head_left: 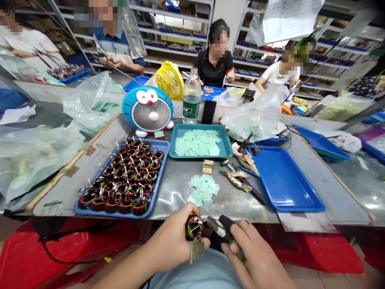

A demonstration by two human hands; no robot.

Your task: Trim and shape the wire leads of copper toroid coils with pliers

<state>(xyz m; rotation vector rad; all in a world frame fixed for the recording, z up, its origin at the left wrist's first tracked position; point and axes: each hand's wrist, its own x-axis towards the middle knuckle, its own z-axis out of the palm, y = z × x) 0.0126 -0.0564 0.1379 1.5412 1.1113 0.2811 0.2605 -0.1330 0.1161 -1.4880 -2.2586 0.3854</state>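
Observation:
My left hand (174, 237) grips a copper-wound toroid coil (193, 227) close to my body, with a tan wrap around the thumb. My right hand (255, 257) is shut on black-handled pliers (221, 228), whose jaws reach the coil. On the metal bench ahead, a blue tray (159, 160) holds several rows of similar coils. Pale green insulating squares lie in a teal tray (201, 154), and a loose pile of them (203, 190) sits nearer my hands. Beside that pile rest a second pair of pliers (252, 192) and a blue tray (285, 178).
A yellow fan (170, 80), a blue cartoon fan (147, 108), a water bottle (191, 96) and a phone (208, 111) stand at the bench's far side. Plastic bags (254, 114) lie around it. Several co-workers (215, 60) sit beyond, before shelves. Red stools (319, 253) stand below the bench.

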